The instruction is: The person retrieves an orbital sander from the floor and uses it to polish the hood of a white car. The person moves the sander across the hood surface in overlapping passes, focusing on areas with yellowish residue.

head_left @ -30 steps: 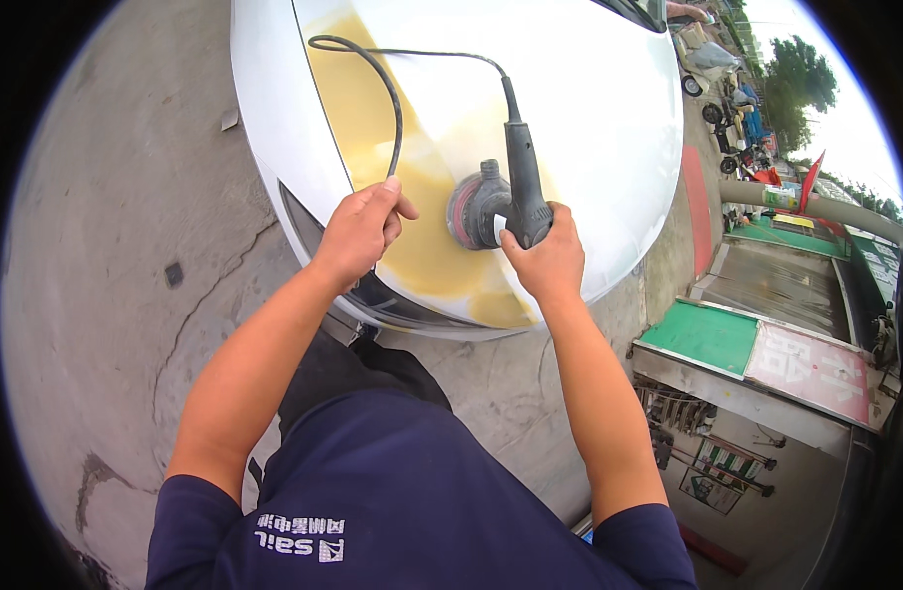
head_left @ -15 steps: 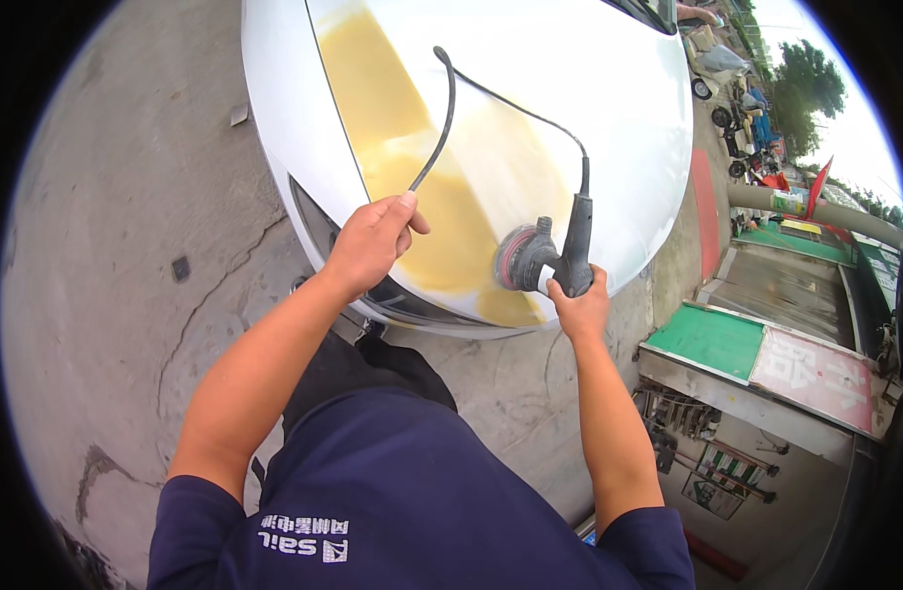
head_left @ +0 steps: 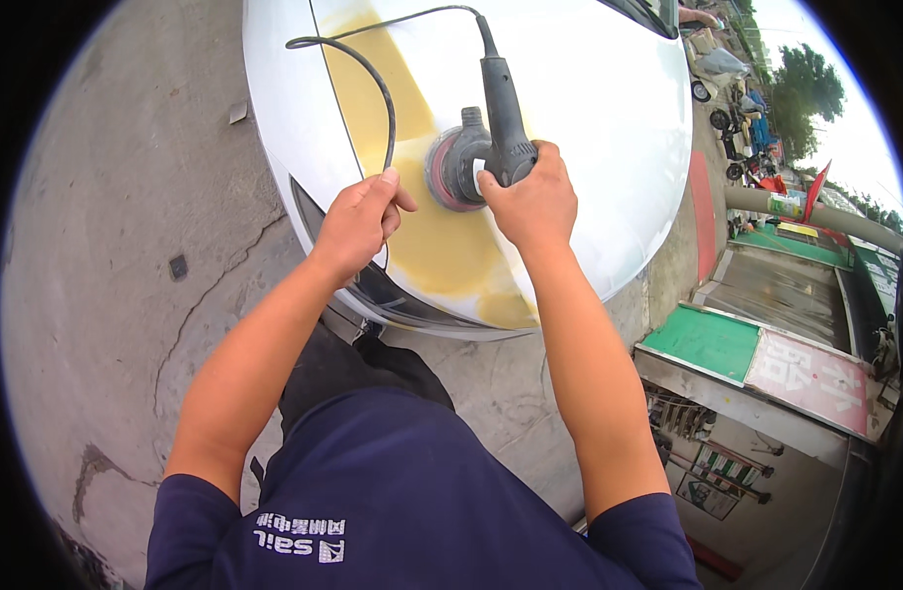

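Note:
My right hand (head_left: 535, 202) is wrapped round the body of a dark grey electric sander (head_left: 460, 162). Its round head rests against the white car hood (head_left: 609, 128), on the border of a yellowish filler patch (head_left: 447, 251). From the sander's handle a black power cord (head_left: 378, 84) loops up and to the left. My left hand (head_left: 358, 224) pinches that cord between thumb and fingers, above the car's front edge near the dark headlight (head_left: 397, 298). My palm hides part of the sander's motor housing.
Cracked concrete ground (head_left: 117, 246) spreads to the left of the car. On the right stand a green and pink sign board (head_left: 702, 341), a pale pipe (head_left: 815, 211) and several parked vehicles. A long filler band (head_left: 373, 84) runs farther up the hood.
My right hand has moved the sander up and left across the filler patch. The cord loop has swung left, while my left hand keeps its pinch and has shifted slightly left.

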Motion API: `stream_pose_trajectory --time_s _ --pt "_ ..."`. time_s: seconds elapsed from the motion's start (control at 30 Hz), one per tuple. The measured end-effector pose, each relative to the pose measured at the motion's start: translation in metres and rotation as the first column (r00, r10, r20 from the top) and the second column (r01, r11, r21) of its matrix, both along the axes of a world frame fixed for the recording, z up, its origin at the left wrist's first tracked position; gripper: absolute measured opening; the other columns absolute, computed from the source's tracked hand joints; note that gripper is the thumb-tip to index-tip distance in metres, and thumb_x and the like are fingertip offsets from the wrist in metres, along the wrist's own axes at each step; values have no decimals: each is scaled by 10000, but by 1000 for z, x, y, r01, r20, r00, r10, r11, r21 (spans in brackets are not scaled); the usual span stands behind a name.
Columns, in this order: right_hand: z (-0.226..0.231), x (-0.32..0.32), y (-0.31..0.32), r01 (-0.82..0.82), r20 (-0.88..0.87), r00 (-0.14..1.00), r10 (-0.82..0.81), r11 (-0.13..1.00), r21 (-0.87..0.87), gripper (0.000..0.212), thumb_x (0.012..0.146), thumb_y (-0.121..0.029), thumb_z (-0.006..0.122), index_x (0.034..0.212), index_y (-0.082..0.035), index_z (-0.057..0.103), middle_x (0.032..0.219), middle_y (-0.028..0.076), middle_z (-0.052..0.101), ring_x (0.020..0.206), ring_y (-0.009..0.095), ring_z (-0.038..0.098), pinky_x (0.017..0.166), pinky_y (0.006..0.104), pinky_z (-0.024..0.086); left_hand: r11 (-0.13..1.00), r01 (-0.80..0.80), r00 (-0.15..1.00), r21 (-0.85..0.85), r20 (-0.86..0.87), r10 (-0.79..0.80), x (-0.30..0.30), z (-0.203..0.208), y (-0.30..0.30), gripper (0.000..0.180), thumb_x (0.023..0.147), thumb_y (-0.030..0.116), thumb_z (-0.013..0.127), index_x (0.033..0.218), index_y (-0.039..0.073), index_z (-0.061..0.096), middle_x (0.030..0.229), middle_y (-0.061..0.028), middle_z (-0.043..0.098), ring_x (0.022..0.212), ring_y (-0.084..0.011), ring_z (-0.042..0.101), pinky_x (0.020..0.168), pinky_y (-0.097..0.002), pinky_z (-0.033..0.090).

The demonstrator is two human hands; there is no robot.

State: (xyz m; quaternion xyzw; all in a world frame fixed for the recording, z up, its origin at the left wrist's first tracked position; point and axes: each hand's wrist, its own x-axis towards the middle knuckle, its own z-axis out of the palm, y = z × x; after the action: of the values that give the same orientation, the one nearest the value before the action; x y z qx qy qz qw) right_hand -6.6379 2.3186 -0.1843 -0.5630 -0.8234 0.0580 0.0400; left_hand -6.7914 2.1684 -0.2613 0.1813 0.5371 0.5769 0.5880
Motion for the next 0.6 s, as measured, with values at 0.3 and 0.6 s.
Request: stream_pose_trajectory --time_s 0.3,0.6 --pt "16 -31 33 -14 76 997 19 998 -68 791 810 -464 824 1363 9 514 1206 171 665 1057 334 714 892 433 589 1000 -15 1000 -6 13 15 -6 -1 -6 533 1137 461 397 983 18 651 609 42 412 523 -71 325 484 -264 297" --pt "-9 81 -19 29 51 998 -25 997 -76 765 798 -400 851 1375 -42 498 1244 150 652 1087 345 695 911 453 566 1000 16 1000 -10 11 -16 6 4 3 550 1134 452 410 973 0 678 628 45 426 560 -62 360 538 -259 341"
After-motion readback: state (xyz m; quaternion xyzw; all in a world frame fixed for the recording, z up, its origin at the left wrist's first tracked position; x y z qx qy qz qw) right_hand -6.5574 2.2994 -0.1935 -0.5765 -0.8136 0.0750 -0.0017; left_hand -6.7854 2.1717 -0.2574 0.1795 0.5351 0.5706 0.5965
